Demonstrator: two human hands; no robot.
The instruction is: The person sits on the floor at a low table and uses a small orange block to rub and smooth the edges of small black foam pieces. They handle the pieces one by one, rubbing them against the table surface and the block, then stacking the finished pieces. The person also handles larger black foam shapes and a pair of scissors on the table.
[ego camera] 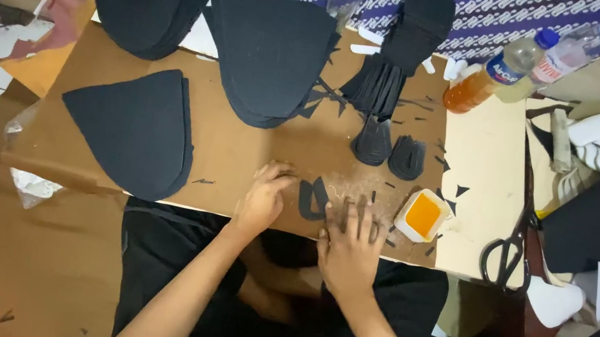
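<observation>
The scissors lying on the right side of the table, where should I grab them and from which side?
Take the scissors by their black loop handles, which lie at the near end toward you; the blades point away. Reaching in from the near edge with the right hand looks easiest.

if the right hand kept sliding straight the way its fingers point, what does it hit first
The right hand points up the board, away from the person. Beyond its fingertips lies bare board with small black scraps, then probably the small fan of black cut pieces. The glue tub sits off to the right.
</observation>
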